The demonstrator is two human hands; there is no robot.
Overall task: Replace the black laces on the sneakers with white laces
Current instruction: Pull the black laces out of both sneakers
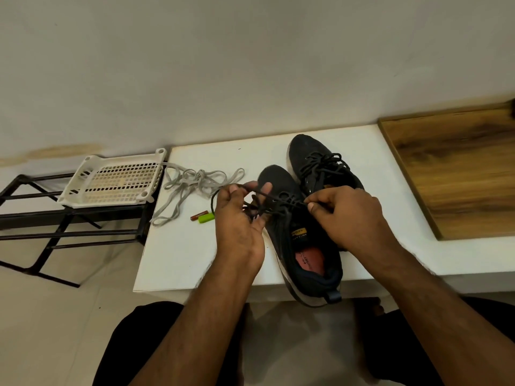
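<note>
Two black sneakers stand on a white table [189,260]. The near sneaker [303,252] shows a red insole and its heel hangs over the front edge. The far sneaker [315,157] is fully laced in black. My left hand [239,221] pinches one end of the near shoe's black lace [278,199], which loops past its fingers. Over the shoe's tongue, my right hand [345,215] pinches the other side of that lace. A tangle of white laces [195,182] lies on the table to the left of the shoes.
A red battery and a green battery [203,217] lie near my left hand. A white perforated plastic tray [117,181] rests on a black metal rack [55,218] left of the table. A wooden panel [457,174] lies at the right.
</note>
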